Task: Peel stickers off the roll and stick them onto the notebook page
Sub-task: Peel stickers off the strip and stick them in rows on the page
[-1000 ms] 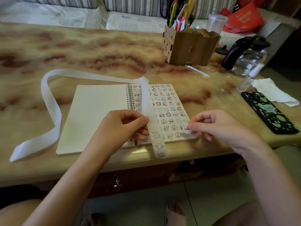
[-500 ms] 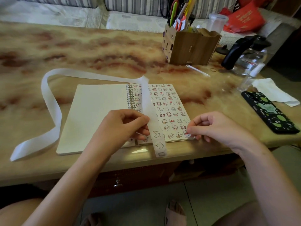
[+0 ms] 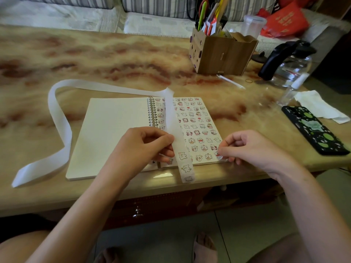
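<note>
Sticker strip [image 3: 185,160] is pinched between thumb and fingers of the left hand [image 3: 144,147], closed on the strip just above the last few printed stickers; its lower end hangs past the near edge of the counter [image 3: 114,54]. From the pinch the bare white backing [image 3: 58,118] runs up over the notebook, then loops left across the counter and ends near the front-left edge. Spiral notebook [image 3: 114,126] lies open and flat on the counter; left page is blank, right page [image 3: 197,126] is filled with rows of small cartoon-animal stickers. Right hand [image 3: 247,147] is curled, fingertips pinched together and pressed at the bottom right corner of the sticker page, on a small sticker there; whether it is gripped or only pressed cannot be told. No readable text is seen on strip or notebook. Further out: wooden pen holder [image 3: 220,54] with pens and scissors, a loose pen [image 3: 230,81] in front of it, glass kettle [image 3: 290,63] with black handle, white tissue [image 3: 321,107], phone [image 3: 315,130] in black-and-green case. Red bag [image 3: 284,19] carries yellow print, too blurred to read. Compared with the earlier frames, the left hand's pinch is unchanged; the right hand is shifted only slightly at the same page corner.
</note>
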Demonstrator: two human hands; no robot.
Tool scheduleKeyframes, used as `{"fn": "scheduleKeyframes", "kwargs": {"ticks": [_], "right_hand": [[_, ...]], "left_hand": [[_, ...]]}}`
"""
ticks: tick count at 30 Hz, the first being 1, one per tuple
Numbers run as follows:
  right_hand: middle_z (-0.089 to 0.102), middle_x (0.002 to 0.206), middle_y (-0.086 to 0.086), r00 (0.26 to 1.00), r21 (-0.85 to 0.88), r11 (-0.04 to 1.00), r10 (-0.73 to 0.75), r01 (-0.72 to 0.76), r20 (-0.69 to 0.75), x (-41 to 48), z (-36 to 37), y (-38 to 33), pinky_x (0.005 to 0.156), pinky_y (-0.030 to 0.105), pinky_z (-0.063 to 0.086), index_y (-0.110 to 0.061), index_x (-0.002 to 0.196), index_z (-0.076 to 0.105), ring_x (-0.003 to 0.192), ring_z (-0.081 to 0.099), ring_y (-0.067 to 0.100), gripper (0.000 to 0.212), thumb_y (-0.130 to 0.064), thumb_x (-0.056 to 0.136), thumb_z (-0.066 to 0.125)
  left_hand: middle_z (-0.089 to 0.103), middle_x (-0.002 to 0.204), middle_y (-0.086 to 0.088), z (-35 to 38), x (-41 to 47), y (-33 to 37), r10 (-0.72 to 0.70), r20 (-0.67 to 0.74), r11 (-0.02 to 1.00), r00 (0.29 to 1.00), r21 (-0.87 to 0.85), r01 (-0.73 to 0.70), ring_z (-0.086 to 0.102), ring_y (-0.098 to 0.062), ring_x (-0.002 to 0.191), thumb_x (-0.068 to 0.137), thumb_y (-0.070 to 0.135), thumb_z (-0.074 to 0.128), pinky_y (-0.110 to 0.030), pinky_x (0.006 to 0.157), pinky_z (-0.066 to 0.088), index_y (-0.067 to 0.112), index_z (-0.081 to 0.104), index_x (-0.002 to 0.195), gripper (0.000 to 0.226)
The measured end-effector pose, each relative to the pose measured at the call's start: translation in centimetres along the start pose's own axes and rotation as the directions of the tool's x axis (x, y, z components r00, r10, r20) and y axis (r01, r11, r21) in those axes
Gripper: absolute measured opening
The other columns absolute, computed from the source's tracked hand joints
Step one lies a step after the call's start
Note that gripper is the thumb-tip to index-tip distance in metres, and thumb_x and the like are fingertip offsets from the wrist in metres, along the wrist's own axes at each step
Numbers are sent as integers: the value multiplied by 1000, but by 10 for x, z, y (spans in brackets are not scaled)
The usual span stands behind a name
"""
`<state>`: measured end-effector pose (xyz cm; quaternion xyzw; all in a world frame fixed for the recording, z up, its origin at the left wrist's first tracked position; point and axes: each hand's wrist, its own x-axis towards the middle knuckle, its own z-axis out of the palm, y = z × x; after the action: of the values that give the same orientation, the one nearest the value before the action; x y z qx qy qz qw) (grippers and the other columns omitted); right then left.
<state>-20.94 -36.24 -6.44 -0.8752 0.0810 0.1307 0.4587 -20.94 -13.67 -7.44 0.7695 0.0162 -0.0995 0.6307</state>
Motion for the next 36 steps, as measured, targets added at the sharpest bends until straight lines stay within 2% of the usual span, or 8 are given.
{"fn": "scheduleKeyframes", "kwargs": {"ticks": [5, 10, 18, 22, 26, 29, 31, 36], "right_hand": [[69, 67, 0, 1000, -26, 1000, 9, -9, -17, 1, 1, 2, 50, 16, 43, -6, 84, 69, 50, 54, 1, 5, -9, 81, 71], [68, 66, -2, 999, -56, 998, -14, 12, -45, 1, 4, 3, 51, 19, 43, -10, 82, 69, 55, 55, 6, 2, -10, 80, 70], [69, 67, -2, 999, -91, 996, -17, 13, -51, 1, 4, 5, 53, 22, 39, -13, 80, 69, 55, 53, 6, 9, -18, 76, 76], [69, 68, 0, 999, -113, 994, -11, 6, -40, 2, 1, 7, 52, 22, 33, -18, 81, 70, 47, 47, 0, 14, -24, 73, 79], [63, 65, 1, 999, -107, 994, -11, 6, -43, 4, -1, 10, 53, 27, 39, -17, 90, 59, 54, 49, 11, 25, -22, 75, 79], [63, 63, -1, 1000, -94, 995, -16, 15, -7, 4, -3, 11, 52, 27, 40, -13, 92, 58, 58, 49, 17, 18, -15, 81, 73], [63, 63, -1, 1000, -84, 996, -10, 10, 3, 3, -4, 10, 51, 25, 41, -11, 95, 60, 56, 49, 13, 15, -13, 84, 70], [61, 63, 0, 999, -84, 996, 8, -11, -35, 3, -2, 9, 51, 25, 39, -15, 90, 59, 49, 47, 8, 31, -31, 73, 79]], "left_hand": [[74, 76, -10, 0, 0, 0, 1, 9, 1000, 1000, 4, -1, 70, -18, 65, 87, 16, 63, -42, 79, 56, 9, 72, 83, 12], [74, 74, -7, 0, -1, 1, -3, 6, 1000, 1000, 15, 3, 70, -22, 66, 87, 17, 63, -56, 87, 51, 10, 72, 82, 13], [74, 73, -7, 0, -1, 2, -7, 6, 1000, 1000, 20, 7, 70, -20, 65, 87, 17, 63, -55, 87, 51, 9, 72, 83, 13], [74, 73, -7, 0, -1, 1, -2, 10, 1000, 1000, 23, 2, 70, -19, 65, 87, 17, 63, -55, 87, 52, 9, 72, 83, 13], [74, 73, -6, 0, -1, 1, 5, 13, 1000, 1000, 27, -6, 70, -20, 65, 88, 17, 63, -55, 86, 52, 9, 72, 84, 13], [74, 73, -7, 0, -2, 0, 6, 11, 1000, 1000, 26, -6, 71, -21, 66, 88, 17, 62, -56, 87, 51, 10, 72, 82, 13], [74, 74, -8, 0, -2, 0, 6, 7, 1000, 1000, 24, -6, 70, -22, 67, 88, 17, 62, -56, 88, 51, 9, 72, 81, 13], [74, 74, -8, 0, -2, 1, 3, 9, 1000, 1000, 21, -3, 70, -20, 66, 88, 17, 62, -56, 87, 51, 8, 71, 83, 13]]}}
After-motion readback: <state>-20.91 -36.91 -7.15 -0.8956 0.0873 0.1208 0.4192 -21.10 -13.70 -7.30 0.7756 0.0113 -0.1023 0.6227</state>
